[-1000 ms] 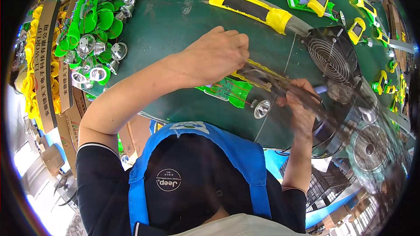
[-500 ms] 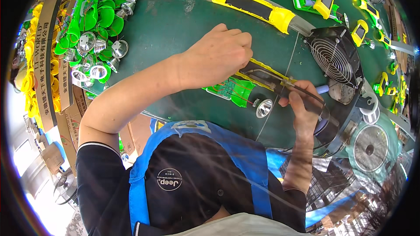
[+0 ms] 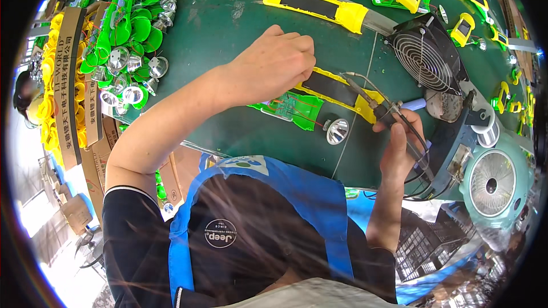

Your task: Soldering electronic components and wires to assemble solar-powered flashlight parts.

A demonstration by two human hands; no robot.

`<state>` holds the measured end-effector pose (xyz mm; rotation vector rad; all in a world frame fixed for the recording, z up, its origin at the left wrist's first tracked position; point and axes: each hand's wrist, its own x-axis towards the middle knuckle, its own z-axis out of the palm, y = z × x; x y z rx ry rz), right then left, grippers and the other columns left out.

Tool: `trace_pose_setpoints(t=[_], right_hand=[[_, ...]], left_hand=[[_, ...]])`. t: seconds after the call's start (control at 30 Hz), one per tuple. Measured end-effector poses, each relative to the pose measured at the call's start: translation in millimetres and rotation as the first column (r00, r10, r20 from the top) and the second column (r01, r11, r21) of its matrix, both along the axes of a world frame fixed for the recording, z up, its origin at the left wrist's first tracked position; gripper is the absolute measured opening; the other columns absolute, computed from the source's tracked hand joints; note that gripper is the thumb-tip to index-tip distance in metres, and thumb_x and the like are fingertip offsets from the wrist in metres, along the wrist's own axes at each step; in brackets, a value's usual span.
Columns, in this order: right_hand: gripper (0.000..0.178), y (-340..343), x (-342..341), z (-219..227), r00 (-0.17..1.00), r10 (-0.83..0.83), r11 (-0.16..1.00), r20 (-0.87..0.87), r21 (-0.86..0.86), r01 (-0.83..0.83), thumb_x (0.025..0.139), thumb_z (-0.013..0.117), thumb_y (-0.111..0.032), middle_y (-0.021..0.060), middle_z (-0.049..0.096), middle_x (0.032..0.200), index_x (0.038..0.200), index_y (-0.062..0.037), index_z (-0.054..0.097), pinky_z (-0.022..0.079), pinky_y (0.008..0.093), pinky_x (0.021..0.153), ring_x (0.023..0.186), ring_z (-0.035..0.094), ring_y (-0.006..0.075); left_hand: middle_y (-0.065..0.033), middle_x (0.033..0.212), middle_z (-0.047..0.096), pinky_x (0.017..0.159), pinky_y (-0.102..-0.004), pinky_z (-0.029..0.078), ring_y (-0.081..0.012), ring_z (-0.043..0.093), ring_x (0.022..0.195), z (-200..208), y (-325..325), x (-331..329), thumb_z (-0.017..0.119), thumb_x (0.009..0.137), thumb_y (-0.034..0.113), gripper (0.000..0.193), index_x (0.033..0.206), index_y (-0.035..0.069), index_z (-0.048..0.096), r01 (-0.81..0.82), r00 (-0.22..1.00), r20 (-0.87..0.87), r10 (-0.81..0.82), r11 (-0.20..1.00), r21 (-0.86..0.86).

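My right hand [image 3: 401,137] is closed around a soldering iron [image 3: 386,116] with a cable and a thin curved metal tube along it. The iron points up and left, its tip over a yellow plastic housing [image 3: 366,109] with a dark panel on the bench. My left hand [image 3: 279,64] is closed, knuckles up, at the far-left end of that housing; its fingertips are hidden, so what they hold cannot be seen. Just nearer to me lies an open green casing [image 3: 305,118] with a green circuit board [image 3: 287,105] and red wires. Beside it rests a silver reflector lamp head [image 3: 337,132].
Another yellow housing [image 3: 311,4] lies at the far edge. A black fan with a wire grille [image 3: 425,60] stands right, near a solder spool [image 3: 486,131] and a teal fan [image 3: 491,185]. Green casings with reflectors [image 3: 134,40] are heaped left, beside cardboard boxes [image 3: 64,88].
My right hand has drawn the soldering iron back to the right, and its tip is farther from my left hand. The iron slants more steeply. The whole view has shifted slightly.
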<state>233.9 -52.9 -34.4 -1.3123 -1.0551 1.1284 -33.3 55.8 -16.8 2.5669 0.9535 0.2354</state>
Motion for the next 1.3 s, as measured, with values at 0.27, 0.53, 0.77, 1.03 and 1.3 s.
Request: trace_pose_setpoints(t=[0.27, 0.53, 0.77, 1.03, 1.3], right_hand=[[0.032, -5, 3, -1, 0.999, -0.008, 0.999, -0.036, 0.042, 0.010, 0.089, 0.065, -0.021, 0.0133, 0.067, 0.085, 0.105, 0.0033, 0.053, 0.048, 0.0275, 0.077, 0.075, 0.064, 0.0161], [0.031, 7, -5, -3, 0.987, -0.143, 0.963, 0.066, 0.241, 0.124, 0.090, 0.062, -0.026, 0.0115, 0.063, 0.097, 0.105, -0.0007, 0.051, 0.045, 0.0277, 0.079, 0.081, 0.062, 0.0161], [0.027, 33, -57, -21, 0.948, -0.207, 0.947, -0.243, 0.194, 0.257, 0.096, 0.055, -0.025, 0.0114, 0.061, 0.091, 0.108, -0.0024, 0.046, 0.044, 0.0315, 0.088, 0.089, 0.059, 0.0175], [0.032, 3, -66, -22, 0.913, -0.053, 0.974, -0.404, 0.179, 0.136, 0.094, 0.057, -0.027, 0.0139, 0.059, 0.095, 0.109, -0.0019, 0.046, 0.041, 0.0358, 0.093, 0.093, 0.057, 0.0212], [0.025, 16, 16, -4, 0.945, 0.143, 0.989, -0.292, 0.002, -0.149, 0.088, 0.061, -0.018, 0.0109, 0.062, 0.071, 0.100, 0.0031, 0.055, 0.049, 0.0323, 0.075, 0.069, 0.061, 0.0181]], left_hand=[[-0.0020, 0.090, 0.051, 0.077, -0.0349, 0.036, -0.0191, 0.053, 0.089, 8, 4, 0, 0.064, 0.080, 0.009, 0.006, 0.081, 0.011, 0.059, 0.024, 1.000, -0.019, -0.025, 0.995, -0.094], [-0.0019, 0.092, 0.047, 0.076, -0.0356, 0.037, -0.0204, 0.049, 0.087, 11, -34, 1, 0.071, 0.070, 0.009, 0.016, 0.079, 0.012, 0.058, 0.020, 0.987, 0.158, -0.043, 0.990, 0.140], [-0.0029, 0.080, 0.055, 0.079, -0.0373, 0.040, -0.0225, 0.055, 0.084, -6, -60, 21, 0.069, 0.072, 0.007, 0.016, 0.079, 0.010, 0.056, -0.091, 0.907, 0.418, 0.053, 0.993, 0.072], [-0.0046, 0.074, 0.052, 0.073, -0.0344, 0.043, -0.0223, 0.056, 0.077, -12, -61, 28, 0.063, 0.068, 0.007, 0.010, 0.076, 0.009, 0.056, -0.290, 0.939, 0.275, 0.207, 0.907, 0.306], [-0.0067, 0.079, 0.057, 0.075, -0.0363, 0.043, -0.0250, 0.057, 0.079, 3, -46, 27, 0.060, 0.076, 0.005, 0.005, 0.079, 0.007, 0.057, -0.122, 0.992, -0.017, 0.126, 0.978, 0.168]])
